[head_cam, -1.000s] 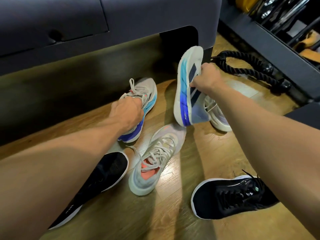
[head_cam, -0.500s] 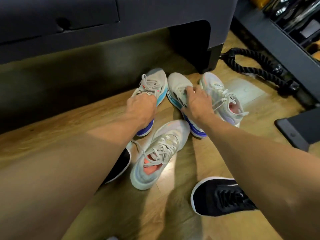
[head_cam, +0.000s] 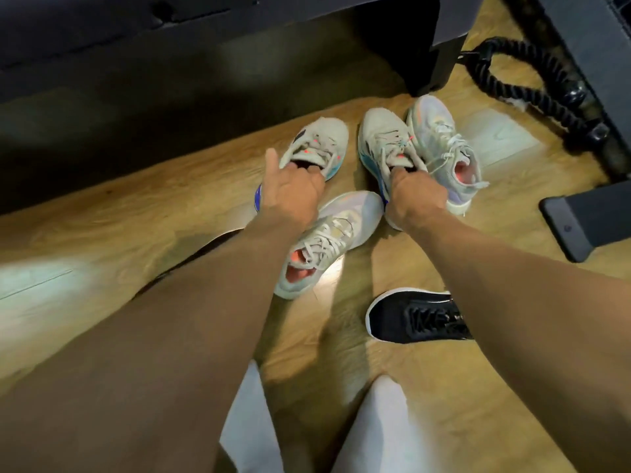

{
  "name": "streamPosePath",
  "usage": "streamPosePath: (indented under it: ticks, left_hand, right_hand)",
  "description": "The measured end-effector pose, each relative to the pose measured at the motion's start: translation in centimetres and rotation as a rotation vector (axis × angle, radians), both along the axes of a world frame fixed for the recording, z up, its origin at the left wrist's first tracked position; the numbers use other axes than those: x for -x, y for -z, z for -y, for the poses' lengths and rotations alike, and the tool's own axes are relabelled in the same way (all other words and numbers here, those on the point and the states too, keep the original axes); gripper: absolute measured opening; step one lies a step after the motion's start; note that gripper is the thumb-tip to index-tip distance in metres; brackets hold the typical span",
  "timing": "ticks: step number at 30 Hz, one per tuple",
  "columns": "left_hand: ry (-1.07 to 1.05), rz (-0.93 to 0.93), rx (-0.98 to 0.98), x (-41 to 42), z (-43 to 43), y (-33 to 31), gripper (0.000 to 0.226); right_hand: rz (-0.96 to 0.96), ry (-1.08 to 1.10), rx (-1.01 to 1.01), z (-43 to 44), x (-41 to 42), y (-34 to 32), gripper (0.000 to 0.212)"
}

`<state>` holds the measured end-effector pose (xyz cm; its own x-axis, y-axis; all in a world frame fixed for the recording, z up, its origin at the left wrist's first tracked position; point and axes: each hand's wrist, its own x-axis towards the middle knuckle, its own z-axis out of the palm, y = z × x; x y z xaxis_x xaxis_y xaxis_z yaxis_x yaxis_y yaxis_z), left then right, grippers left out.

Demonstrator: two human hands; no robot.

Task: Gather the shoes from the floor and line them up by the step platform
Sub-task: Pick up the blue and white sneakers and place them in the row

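- Wood plank floor (head_cam: 136, 213), lit in patches; the dark platform (head_cam: 450, 25) runs across the far side, with deep shadow beneath it.
- Far right: a black rope (head_cam: 546, 93) lies coiled on the floor beside the platform's corner. A dark flat base (head_cam: 587, 220) enters from the right edge.
- Left hand (head_cam: 293, 192): fingers curled down into the opening of the left grey shoe (head_cam: 321, 141), gripping its collar; thumb stuck up, free of the shoe.
- Right hand (head_cam: 415, 192): fingers curled into the opening of the right grey shoe (head_cam: 382, 134), gripping its collar; the thumb's position cannot be read.
- Both grey shoes sit side by side with a gap between them, sole down, toes pointing far toward the platform's shadow. Blue sole edges show on each. Whether they rest fully on the floor cannot be told; the frame is blurred here.
- Far pale shoe (head_cam: 440, 134): just right of the right grey shoe and touching it, toe near the platform's leg, pink lining visible.
- Near pale shoe (head_cam: 341, 230): between the two forearms, near side of the grey pair, toe angled far-right, laces loose, partly under the left wrist.
- Black shoe (head_cam: 403, 319): near right, apart from the others, white sole rim, heel end hidden under the right forearm.
- White cloth over the person's knees (head_cam: 382, 421) fills the near edge.
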<state>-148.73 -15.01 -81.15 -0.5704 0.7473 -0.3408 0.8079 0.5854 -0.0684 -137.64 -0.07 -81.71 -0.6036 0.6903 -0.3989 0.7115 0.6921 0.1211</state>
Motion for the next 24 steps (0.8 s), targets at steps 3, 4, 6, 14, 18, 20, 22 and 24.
streamPosePath:
  ticks: [3, 4, 6, 14, 18, 20, 22, 24]
  left_hand:
    - [-0.018, 0.058, -0.047, -2.0, 1.4, -6.1, 0.032]
    - [-0.029, 0.073, -0.042, -2.8, 2.1, -8.6, 0.026]
    - [-0.049, 0.089, 0.013, -3.7, 3.2, -14.2, 0.011]
    - [-0.226, 0.156, -0.026, -5.5, 7.4, -42.3, 0.019]
    - [-0.370, 0.187, -0.090, -6.9, 12.4, -55.1, 0.019]
    - [-0.451, 0.176, -0.119, -7.6, 15.2, -60.1, 0.016]
    - [-0.543, 0.156, -0.130, -8.2, 18.4, -64.4, 0.029]
    - [-0.620, 0.126, -0.150, -8.8, 22.4, -68.2, 0.038]
  right_hand:
    - [0.044, -0.039, 0.004, 1.4, 0.5, -5.8, 0.039]
    - [0.068, -0.040, 0.016, 2.0, 0.6, -8.4, 0.040]
    - [0.116, -0.047, 0.054, 3.3, 0.7, -14.2, 0.043]
    - [0.114, -0.283, 0.297, 11.3, 1.1, -43.1, 0.040]
    - [0.077, -0.453, 0.353, 16.8, 1.7, -56.3, 0.028]
    - [0.076, -0.525, 0.385, 19.6, 1.8, -62.0, 0.027]
    - [0.124, -0.628, 0.460, 22.5, 1.6, -67.1, 0.038]
    - [0.141, -0.701, 0.598, 25.7, 1.2, -71.7, 0.049]
